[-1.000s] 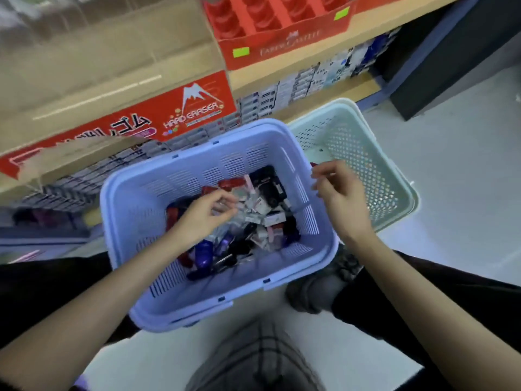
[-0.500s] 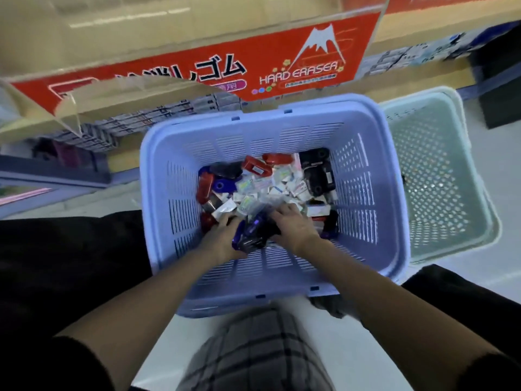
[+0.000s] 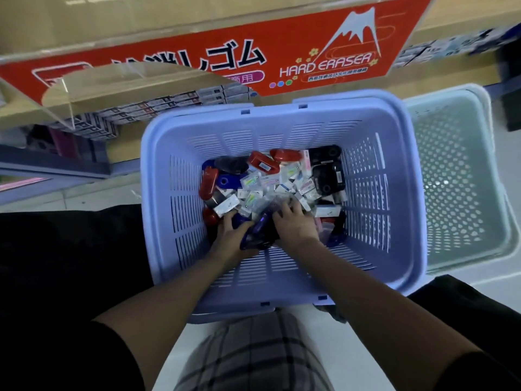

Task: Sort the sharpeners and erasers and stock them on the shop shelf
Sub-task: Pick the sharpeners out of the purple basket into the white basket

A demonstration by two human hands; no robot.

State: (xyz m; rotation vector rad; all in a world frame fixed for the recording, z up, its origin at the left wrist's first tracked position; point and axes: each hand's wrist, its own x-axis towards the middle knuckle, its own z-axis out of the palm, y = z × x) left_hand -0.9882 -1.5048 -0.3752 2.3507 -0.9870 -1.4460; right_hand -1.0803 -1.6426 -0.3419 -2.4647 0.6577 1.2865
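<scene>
- The red display box (image 3: 197,66) across the top of the frame reads "HARD ERASER" in white, with a snow-capped mountain drawn above it and large black Japanese characters ending in "ゴム" to its left; the smaller print underneath is too fine to read.
- It sits on the wooden shop shelf (image 3: 451,24). Rows of small boxed stock (image 3: 169,103) lie below it at upper left, their labels blurred.
- The sharpeners and erasers (image 3: 270,182) are heaped in the bottom of the lavender basket (image 3: 394,193) at the centre: red and black sharpeners towards the far side, small wrapped white erasers in the middle, their print unreadable.
- The left hand (image 3: 229,238) is down in the heap's near edge, its fingers curled round a blue sharpener (image 3: 258,232).
- The right hand (image 3: 293,225) lies just beside it, against the same sharpener. Its bent fingertips are dug in among the erasers; I cannot tell whether it grips anything.
- A pale green basket (image 3: 462,193) stands touching the lavender one, at the right.
</scene>
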